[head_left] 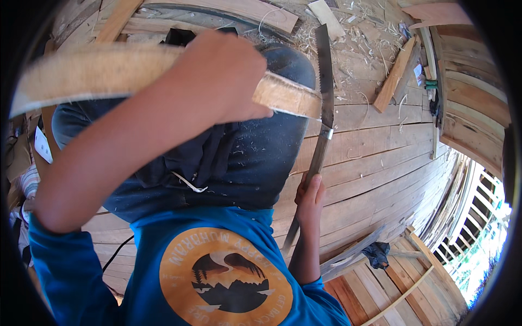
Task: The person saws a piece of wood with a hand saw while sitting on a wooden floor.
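Blue shirt [225, 269] with round orange print nearest, lower middle. Left hand [225, 76] over the lap, closed round the wood strip [136, 65], thumb on the near edge. Strip sits above the thighs, long axis side to side, bowed, middle arching away from the body; one end points left, motion-blurred, the other points right and dips slightly nearer the body. Right end is at the knife [326, 103], by the blade's base; can't tell whether it touches.

Right hand [310, 198] grips the knife's long handle [319, 155], right of the hip. Knife's long axis runs away from the body, roughly crosswise to the strip; tip points far, handle end back toward the body, leaning left.

Below the strip: dark trousers [261, 168], black cloth [196, 157] and a pale shaving [189, 183] on the lap. Then plank floor [364, 146]; black bag [376, 255] by slatted wood [399, 293], lower right. Farther: loose board [396, 73] lying diagonally, scattered shavings, wooden wall [473, 92] on the right.
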Demonstrator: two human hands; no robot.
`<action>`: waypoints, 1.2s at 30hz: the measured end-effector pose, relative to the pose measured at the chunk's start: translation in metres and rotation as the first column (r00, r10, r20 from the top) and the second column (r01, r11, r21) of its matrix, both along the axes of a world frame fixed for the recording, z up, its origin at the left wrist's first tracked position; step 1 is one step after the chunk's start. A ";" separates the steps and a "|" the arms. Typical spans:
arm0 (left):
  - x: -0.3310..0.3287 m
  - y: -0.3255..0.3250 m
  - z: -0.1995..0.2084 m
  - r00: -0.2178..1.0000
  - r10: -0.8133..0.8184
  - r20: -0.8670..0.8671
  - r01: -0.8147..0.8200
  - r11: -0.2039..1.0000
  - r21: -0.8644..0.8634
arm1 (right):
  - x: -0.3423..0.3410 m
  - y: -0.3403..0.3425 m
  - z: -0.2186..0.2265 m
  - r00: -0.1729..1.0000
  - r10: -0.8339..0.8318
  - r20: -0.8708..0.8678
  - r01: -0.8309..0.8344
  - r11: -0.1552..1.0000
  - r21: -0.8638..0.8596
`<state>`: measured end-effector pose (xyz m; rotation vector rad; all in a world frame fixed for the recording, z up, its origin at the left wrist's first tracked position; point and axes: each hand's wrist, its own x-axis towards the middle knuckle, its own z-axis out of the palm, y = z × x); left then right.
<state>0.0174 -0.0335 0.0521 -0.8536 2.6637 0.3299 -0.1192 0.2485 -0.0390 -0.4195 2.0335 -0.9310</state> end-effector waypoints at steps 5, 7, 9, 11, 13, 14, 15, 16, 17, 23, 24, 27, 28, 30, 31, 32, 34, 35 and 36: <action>0.016 0.022 -0.019 0.985 0.168 -0.037 -0.166 0.985 0.057 | -0.012 -0.003 -0.010 0.954 0.132 -0.269 -0.160 0.983 -0.085; 0.013 0.026 -0.022 0.976 0.125 -0.177 -0.126 0.992 0.009 | -0.026 0.000 -0.010 0.946 0.193 -0.262 -0.215 0.975 -0.057; -0.007 0.025 -0.025 0.966 0.072 -0.249 -0.064 0.997 0.041 | -0.039 0.003 -0.008 0.934 0.239 -0.264 -0.257 0.966 -0.032; -0.016 0.021 -0.055 0.934 0.029 -0.355 -0.066 0.993 -0.094 | -0.038 -0.004 -0.006 0.927 0.243 -0.286 -0.261 0.965 -0.026; -0.028 0.021 -0.068 0.915 0.043 -0.401 -0.109 0.984 -0.144 | -0.038 -0.006 -0.007 0.926 0.235 -0.296 -0.251 0.968 -0.018; -0.031 0.021 -0.075 0.914 0.086 -0.396 -0.149 0.980 -0.131 | -0.036 -0.007 -0.008 0.928 0.227 -0.295 -0.242 0.970 -0.016; -0.033 0.025 -0.078 0.912 0.137 -0.387 -0.193 0.975 -0.107 | -0.035 -0.002 -0.008 0.930 0.226 -0.290 -0.237 0.971 -0.003; -0.035 0.028 -0.081 0.922 0.136 -0.362 -0.196 0.971 -0.134 | -0.036 0.000 -0.005 0.932 0.235 -0.277 -0.244 0.970 0.002; -0.035 0.029 -0.083 0.932 0.136 -0.336 -0.200 0.966 -0.161 | -0.036 0.001 -0.001 0.933 0.244 -0.264 -0.251 0.968 0.007; -0.037 0.035 -0.084 0.930 0.198 -0.311 -0.262 0.949 -0.179 | -0.037 0.011 0.028 0.935 0.273 -0.225 -0.263 0.962 0.074; -0.037 0.034 -0.083 0.925 0.214 -0.314 -0.278 0.945 -0.174 | -0.035 0.009 0.031 0.940 0.268 -0.210 -0.259 0.963 0.069; -0.038 0.036 -0.082 0.920 0.235 -0.314 -0.299 0.938 -0.174 | -0.029 0.017 0.020 0.948 0.251 -0.198 -0.246 0.968 0.047; -0.039 0.036 -0.082 0.921 0.237 -0.311 -0.301 0.937 -0.178 | -0.026 0.015 0.017 0.956 0.220 -0.194 -0.216 0.976 0.043; -0.042 0.033 -0.080 0.941 0.221 -0.256 -0.281 0.932 -0.228 | -0.020 0.010 0.014 0.972 0.153 -0.181 -0.146 0.988 0.046; -0.043 0.033 -0.077 0.951 0.211 -0.226 -0.265 0.932 -0.248 | -0.020 0.011 0.013 0.972 0.162 -0.172 -0.155 0.987 0.052; -0.043 0.033 -0.074 0.953 0.226 -0.203 -0.260 0.952 -0.159 | -0.021 0.013 0.012 0.972 0.170 -0.163 -0.163 0.985 0.057; -0.046 0.025 -0.056 0.957 0.235 -0.172 -0.237 0.971 0.010 | -0.022 0.021 0.016 0.967 0.189 -0.172 -0.178 0.981 0.079; -0.046 0.030 -0.062 0.955 0.224 -0.193 -0.240 0.969 -0.059 | -0.022 0.034 0.022 0.962 0.208 -0.179 -0.192 0.976 0.103; -0.042 0.033 -0.071 0.950 0.226 -0.217 -0.259 0.956 -0.139 | -0.021 0.044 0.029 0.952 0.241 -0.190 -0.222 0.968 0.116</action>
